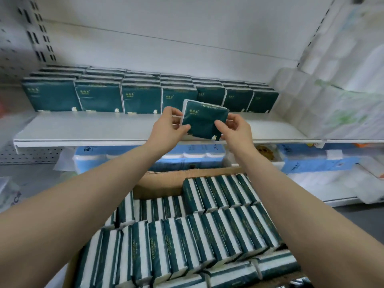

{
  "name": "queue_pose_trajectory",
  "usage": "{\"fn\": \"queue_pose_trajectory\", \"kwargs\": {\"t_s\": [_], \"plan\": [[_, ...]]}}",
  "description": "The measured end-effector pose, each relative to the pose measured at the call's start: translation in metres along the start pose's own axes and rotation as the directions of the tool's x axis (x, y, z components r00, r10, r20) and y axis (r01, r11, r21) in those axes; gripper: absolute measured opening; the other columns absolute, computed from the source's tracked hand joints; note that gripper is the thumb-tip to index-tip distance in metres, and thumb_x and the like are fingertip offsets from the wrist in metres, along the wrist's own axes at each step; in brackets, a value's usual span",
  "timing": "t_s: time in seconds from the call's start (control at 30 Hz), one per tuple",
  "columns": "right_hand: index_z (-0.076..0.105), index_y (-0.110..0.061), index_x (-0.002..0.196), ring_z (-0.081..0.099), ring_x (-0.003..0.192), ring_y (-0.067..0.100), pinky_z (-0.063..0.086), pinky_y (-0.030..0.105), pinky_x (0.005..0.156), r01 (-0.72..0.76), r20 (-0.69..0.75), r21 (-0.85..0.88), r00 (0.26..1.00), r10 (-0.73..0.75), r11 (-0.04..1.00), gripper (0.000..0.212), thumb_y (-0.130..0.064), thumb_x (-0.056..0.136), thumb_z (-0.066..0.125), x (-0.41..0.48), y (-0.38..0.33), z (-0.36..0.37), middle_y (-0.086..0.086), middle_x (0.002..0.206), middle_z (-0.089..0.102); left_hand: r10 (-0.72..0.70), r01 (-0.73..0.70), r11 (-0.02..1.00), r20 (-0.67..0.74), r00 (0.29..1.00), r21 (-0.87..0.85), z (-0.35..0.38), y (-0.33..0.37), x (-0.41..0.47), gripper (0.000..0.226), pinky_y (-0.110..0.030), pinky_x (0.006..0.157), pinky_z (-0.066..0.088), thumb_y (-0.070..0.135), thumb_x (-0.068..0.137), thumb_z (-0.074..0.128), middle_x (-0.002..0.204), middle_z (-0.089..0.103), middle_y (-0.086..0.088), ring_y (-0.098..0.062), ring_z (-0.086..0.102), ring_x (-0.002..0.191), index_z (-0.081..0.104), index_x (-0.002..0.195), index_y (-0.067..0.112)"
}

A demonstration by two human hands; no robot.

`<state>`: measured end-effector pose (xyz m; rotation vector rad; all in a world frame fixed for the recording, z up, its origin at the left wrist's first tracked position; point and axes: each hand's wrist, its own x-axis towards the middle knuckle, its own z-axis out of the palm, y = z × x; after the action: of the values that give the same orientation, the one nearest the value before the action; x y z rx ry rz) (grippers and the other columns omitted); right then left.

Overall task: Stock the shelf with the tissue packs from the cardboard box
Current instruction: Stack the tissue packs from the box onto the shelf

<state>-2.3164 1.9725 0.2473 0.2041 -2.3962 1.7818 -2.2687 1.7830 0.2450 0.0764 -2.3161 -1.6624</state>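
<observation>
Nearest the viewer, below the front edge of the white metal shelf (104,129), an open brown cardboard box (160,183) holds dense rows of dark green and white tissue packs (207,231) standing on edge.

Just above the shelf's front edge, both bare hands hold one dark green square tissue pack (204,121) clear of the board. The left hand (166,127) pinches the pack's left edge between thumb and curled fingers (184,128). The right hand (234,129) pinches its lower right corner likewise. Each hand grips only this pack.

The pack's printed face is toward the viewer and tilted clockwise, so its top edge slopes down to the right instead of running parallel with the shelf edge.

At the back of the shelf, a row of matching packs (99,96) stands upright, several deep. Bare board lies between that row and the shelf's front edge.

The bare strip lies directly beyond the held pack, and both hands are about equally near it. The coming move probably calls for squaring the pack upright and setting it before the standing row.
</observation>
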Motion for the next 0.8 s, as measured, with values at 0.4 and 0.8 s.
{"fn": "queue_pose_trajectory", "kwargs": {"t_s": [0.4, 0.8], "plan": [[0.051, -0.019, 0.131, 0.06, 0.105, 0.013, 0.042, 0.009, 0.069, 0.022, -0.157, -0.113, 0.987, -0.04, 0.993, 0.034, -0.023, 0.099, 0.059, 0.06, 0.029, -0.01, -0.002, 0.117, 0.061, 0.058, -0.05, 0.983, -0.038, 0.998, 0.177, 0.061, -0.013, 0.063, 0.042, -0.028, 0.092, 0.048, 0.018, 0.091, 0.065, 0.115, 0.058, -0.002, -0.014, 0.057, 0.098, 0.051, 0.131, 0.014], [0.045, -0.015, 0.125, 0.059, 0.102, 0.013, 0.05, 0.026, 0.089, 0.059, -0.198, -0.109, 0.977, -0.08, 0.992, 0.037, -0.017, 0.094, 0.064, 0.107, 0.043, 0.007, -0.001, 0.117, 0.059, 0.154, -0.123, 0.952, -0.087, 0.984, 0.282, 0.072, -0.026, 0.097, 0.045, -0.019, 0.088, 0.04, 0.014, 0.091, 0.062, 0.117, 0.063, -0.003, -0.015, 0.059, 0.102, 0.051, 0.134, 0.014]]}}
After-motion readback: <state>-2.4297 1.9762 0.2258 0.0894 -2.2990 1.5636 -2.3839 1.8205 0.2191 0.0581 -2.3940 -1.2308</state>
